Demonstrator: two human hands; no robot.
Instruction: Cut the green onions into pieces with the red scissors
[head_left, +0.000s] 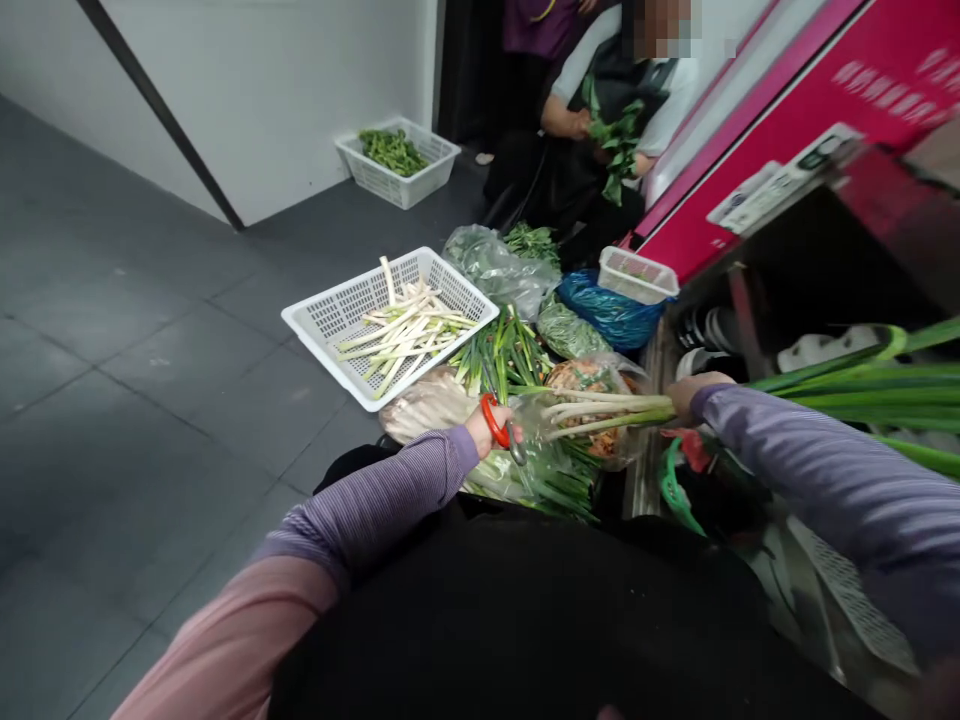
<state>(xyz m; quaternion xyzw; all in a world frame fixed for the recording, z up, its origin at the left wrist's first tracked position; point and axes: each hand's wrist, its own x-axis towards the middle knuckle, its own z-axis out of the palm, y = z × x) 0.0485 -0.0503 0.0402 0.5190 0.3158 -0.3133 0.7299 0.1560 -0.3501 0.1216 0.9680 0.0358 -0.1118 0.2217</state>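
Observation:
My left hand [484, 430] is closed on red-handled scissors [495, 420], low in the middle of the head view. To its right, my right hand [694, 395] grips a bunch of long green onions [847, 390]. Their pale stalks point left toward the scissors, while the green leaves run off to the right edge. Beyond my left hand lies a white slotted basket [322, 345] with cut pale stalks [412, 330] in it. More green onions [506, 355] lie on the floor beside the basket, close to clear plastic bags.
Farther back, a smaller white basket [405, 190] holds green vegetables. A seated person [577, 120] holds leafy greens, with another person partly visible behind. A blue bag [615, 310] and a clear tub [637, 275] stand by the pink panel [795, 110] at right.

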